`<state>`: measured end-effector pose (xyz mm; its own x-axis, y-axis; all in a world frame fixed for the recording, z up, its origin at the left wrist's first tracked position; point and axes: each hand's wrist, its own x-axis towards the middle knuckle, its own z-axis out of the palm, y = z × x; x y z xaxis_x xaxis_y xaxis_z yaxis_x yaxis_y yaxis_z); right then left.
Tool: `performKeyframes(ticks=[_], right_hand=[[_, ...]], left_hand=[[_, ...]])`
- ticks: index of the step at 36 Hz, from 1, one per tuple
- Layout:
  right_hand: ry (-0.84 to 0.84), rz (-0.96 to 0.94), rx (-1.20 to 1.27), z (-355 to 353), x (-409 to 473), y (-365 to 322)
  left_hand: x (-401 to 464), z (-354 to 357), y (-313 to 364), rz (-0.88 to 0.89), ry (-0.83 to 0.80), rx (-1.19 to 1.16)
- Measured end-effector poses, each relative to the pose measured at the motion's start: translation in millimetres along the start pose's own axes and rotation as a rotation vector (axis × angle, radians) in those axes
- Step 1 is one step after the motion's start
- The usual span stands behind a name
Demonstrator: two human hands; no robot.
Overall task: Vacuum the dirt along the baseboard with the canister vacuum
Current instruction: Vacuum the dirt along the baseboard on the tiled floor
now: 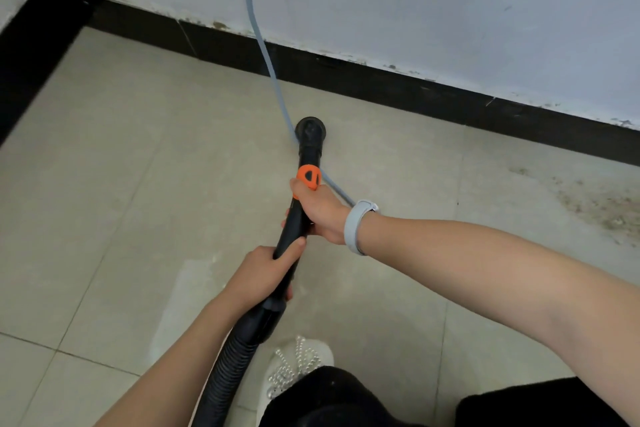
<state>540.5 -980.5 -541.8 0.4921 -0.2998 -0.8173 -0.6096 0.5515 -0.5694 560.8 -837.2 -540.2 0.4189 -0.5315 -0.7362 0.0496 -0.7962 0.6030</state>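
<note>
Both hands on the vacuum wand (300, 218): right hand (320, 210) grips it up by the orange collar (309, 177), left hand (265, 274) grips lower, near the ribbed hose (221, 374). Fingers clenched round the tube. Round brush head (310, 130) sits on the floor tile (138, 166), short of the black baseboard (381, 83). Wand points away toward the wall. Dirt patch (595, 208) lies well off to the right, right hand nearer.
</note>
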Motion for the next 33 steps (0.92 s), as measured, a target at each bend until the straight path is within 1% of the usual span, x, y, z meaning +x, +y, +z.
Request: performKeyframes(ticks=[5,12,16,20,22,24,28,33], right_hand=[[0.119,-0.005,0.152,-45,-15,4],[0.287,0.001,0.427,-121,-53,21],[0.314,0.048,0.573,-147,-78,53],[0.320,0.066,0.669,-151,-87,78],[0.297,0.072,0.683,-149,-87,81],[0.266,0.076,0.670,-150,-83,81],[0.262,0.056,0.605,-160,-66,61],[0.279,-0.015,0.583,-189,-39,20]], left_hand=[[9,15,26,0.049,-0.147,0.075],[24,61,72,0.131,-0.388,0.248],[18,85,82,0.115,-0.557,0.367],[12,94,79,0.100,-0.645,0.441],[10,92,76,0.099,-0.651,0.447],[9,92,73,0.092,-0.609,0.425],[15,98,81,0.125,-0.428,0.365],[44,110,118,0.191,-0.250,0.378]])
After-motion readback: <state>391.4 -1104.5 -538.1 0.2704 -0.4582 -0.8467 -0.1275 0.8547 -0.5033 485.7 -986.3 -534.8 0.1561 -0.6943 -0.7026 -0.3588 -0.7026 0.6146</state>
